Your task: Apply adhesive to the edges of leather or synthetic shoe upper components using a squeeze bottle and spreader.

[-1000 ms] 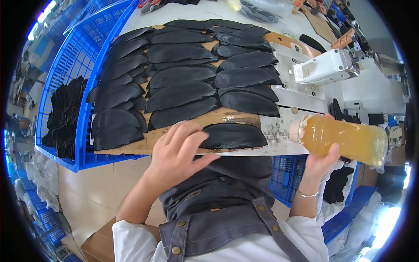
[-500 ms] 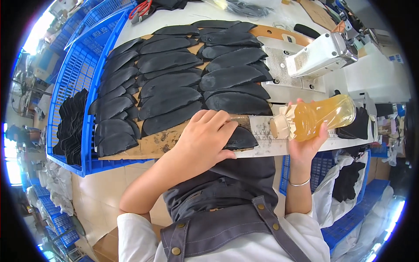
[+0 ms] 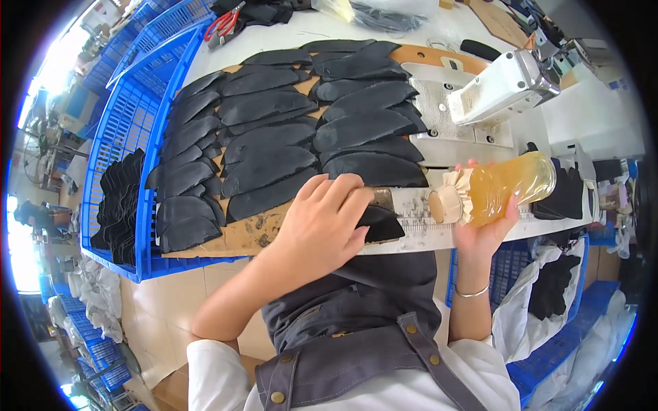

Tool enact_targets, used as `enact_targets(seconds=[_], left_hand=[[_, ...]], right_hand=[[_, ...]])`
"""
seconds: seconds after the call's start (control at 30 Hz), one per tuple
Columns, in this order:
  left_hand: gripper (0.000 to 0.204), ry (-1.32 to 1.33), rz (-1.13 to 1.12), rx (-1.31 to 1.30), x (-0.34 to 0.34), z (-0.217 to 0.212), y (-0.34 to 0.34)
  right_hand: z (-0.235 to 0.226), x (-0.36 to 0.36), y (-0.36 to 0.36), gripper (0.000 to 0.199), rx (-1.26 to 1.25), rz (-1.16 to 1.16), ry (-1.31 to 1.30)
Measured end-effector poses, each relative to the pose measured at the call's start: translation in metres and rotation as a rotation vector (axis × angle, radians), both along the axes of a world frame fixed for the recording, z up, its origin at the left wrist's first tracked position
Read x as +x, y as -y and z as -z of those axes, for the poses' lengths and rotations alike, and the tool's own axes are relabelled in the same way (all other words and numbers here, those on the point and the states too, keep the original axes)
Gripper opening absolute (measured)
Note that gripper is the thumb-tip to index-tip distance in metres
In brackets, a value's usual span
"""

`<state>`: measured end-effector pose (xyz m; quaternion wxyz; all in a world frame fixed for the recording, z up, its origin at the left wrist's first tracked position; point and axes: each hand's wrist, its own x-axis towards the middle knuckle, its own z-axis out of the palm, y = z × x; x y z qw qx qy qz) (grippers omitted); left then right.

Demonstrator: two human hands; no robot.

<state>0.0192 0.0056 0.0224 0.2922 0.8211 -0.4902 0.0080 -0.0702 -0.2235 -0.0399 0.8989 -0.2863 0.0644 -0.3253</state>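
My right hand (image 3: pixel 485 229) is wrapped round a glass bottle (image 3: pixel 514 186) of amber liquid. The bottle lies tilted on its side, its mouth pointing left and bound with a cream, crumpled cover. My left hand (image 3: pixel 322 219) has its fingers curled, with the thumb close to them, at the left end of a black curved piece (image 3: pixel 382 226) near the table's front edge. Part of that piece is hidden by the hand. Beyond it, several rows of overlapping black curved pieces (image 3: pixel 271 154) cover a brown board (image 3: pixel 250 231).
A white machine arm (image 3: pixel 497 88) stands at the back right. At the left is a blue crate (image 3: pixel 142 240) with stacked black pieces (image 3: pixel 118 205). Red-handled scissors (image 3: pixel 223 27) lie at the back. A ruler strip (image 3: pixel 425 222) runs along the front edge.
The left thumb has drawn in towards the fingers at the black piece. The bottle stays in my right hand, almost unmoved. The whole view has shifted slightly.
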Motion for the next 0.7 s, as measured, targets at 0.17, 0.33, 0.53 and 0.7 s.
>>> enact_targets(seconds=[0.17, 0.33, 0.53, 0.7], left_hand=[[0.024, 0.101, -0.085, -0.102, -0.01, 0.011, -0.006], [0.019, -0.072, -0.152, -0.228, -0.008, 0.008, -0.018], [0.013, -0.545, -0.337, -0.539, 0.02, -0.019, -0.063], [0.011, -0.621, -0.402, -0.845, 0.051, -0.043, -0.089]], right_hand=[[0.002, -0.004, 0.002, 0.058, 0.015, -0.065, 0.034], [0.004, -0.004, 0.001, 0.058, -0.015, -0.115, 0.014], [0.002, -0.003, 0.001, 0.058, 0.056, -0.036, -0.001], [-0.003, 0.001, 0.001, 0.058, 0.104, -0.082, 0.054]])
